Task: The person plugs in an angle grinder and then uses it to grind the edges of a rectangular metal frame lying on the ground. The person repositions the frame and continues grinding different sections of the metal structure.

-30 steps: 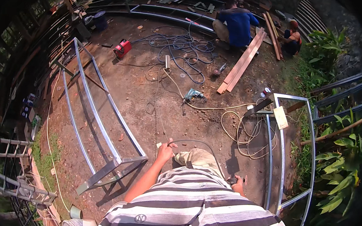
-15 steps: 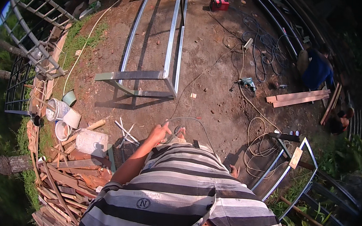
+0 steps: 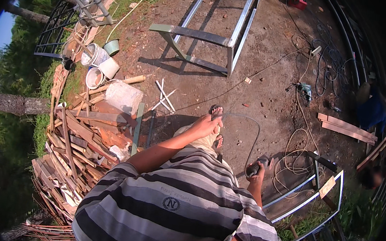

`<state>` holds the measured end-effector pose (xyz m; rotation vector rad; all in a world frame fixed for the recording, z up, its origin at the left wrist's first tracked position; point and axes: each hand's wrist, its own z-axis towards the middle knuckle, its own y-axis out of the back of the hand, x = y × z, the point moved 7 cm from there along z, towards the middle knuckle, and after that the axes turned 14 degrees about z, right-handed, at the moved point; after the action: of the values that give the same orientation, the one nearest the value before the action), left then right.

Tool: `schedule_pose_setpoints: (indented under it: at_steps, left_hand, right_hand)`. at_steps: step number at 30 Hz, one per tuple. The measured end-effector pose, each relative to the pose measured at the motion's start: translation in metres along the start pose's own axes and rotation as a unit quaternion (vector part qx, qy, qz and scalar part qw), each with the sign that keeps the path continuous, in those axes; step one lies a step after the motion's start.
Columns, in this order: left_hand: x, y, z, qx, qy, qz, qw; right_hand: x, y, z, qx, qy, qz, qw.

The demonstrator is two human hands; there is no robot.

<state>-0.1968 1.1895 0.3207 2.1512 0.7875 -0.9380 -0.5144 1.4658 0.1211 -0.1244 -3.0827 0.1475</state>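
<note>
My left hand point(image 3: 209, 125) is out in front of my body, above my sandalled feet, its fingers curled round a thin dark power cable point(image 3: 254, 120). That cable loops over to the right and back to a dark hand-held power tool point(image 3: 254, 167), which looks like an angle grinder. My right hand point(image 3: 260, 172) grips this tool at my right side; its disc end cannot be made out. Ahead of me a long metal frame point(image 3: 201, 36) rests on the dirt. To the right of the tool is a smaller metal frame point(image 3: 305, 207) with a wooden piece point(image 3: 327, 187) on it.
Scrap wood point(image 3: 72, 141) is heaped at the left, beside white buckets point(image 3: 95, 78) and a green bar point(image 3: 137, 129). Crossed white bars point(image 3: 162, 97) lie nearer. On the right are coiled cable point(image 3: 287, 153), a green drill point(image 3: 304, 91), planks point(image 3: 346, 128) and a crouching person point(image 3: 371, 110).
My view has swung to the left, so the scene sits farther right. My right hand with the tool has come out from beside my shirt into fuller view. My left hand reaches farther forward.
</note>
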Motion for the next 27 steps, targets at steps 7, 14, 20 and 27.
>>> schedule_pose_setpoints:
  at_steps: [7, 14, 20, 27]
  left_hand:
    - [0.046, 0.021, -0.044, 0.019, 0.082, -0.058, 0.995]
    - [0.128, 0.128, -0.044, -0.102, 0.092, 0.098, 0.986]
    - [0.182, 0.189, 0.033, -0.045, 0.063, 0.172, 0.982]
    - [0.084, 0.082, 0.118, 0.309, -0.025, 0.005, 0.951]
  right_hand:
    - [-0.032, 0.071, 0.024, 0.022, 0.011, -0.062, 0.998]
    - [-0.071, 0.033, -0.008, -0.06, 0.013, -0.054, 0.997]
    - [-0.11, -0.112, -0.048, -0.038, 0.013, -0.063, 0.997]
    - [-0.105, -0.31, -0.173, 0.132, 0.25, -0.201, 0.938]
